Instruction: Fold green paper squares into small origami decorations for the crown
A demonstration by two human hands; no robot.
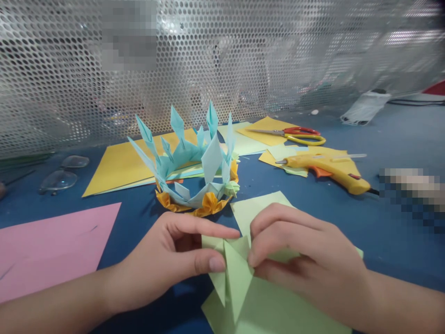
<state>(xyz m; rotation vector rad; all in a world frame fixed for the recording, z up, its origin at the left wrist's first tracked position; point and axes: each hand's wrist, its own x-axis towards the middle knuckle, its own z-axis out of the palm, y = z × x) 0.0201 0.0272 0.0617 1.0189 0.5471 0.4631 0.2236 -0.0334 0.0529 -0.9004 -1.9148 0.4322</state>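
Observation:
Between my two hands is a folded piece of light green paper (pixel 238 278) with pointed flaps hanging downward. My left hand (pixel 181 248) pinches its left side, thumb in front and index finger along the top edge. With fingertips closed on its right edge, my right hand (pixel 299 255) holds the other side. Below and behind them lie light green sheets (pixel 278 311), partly covered by my right hand. Just beyond my left hand stands a paper crown (pixel 212 160) with blue points and orange folded flowers around its base.
A pink sheet (pixel 62 246) lies at the left, with eyeglasses (pixel 59 180) behind it. Yellow sheets (pixel 128 160) lie behind the crown. To the right are scissors (pixel 302 134) and a yellow glue gun (pixel 323 169). A perforated metal panel (pixel 222 60) closes off the back.

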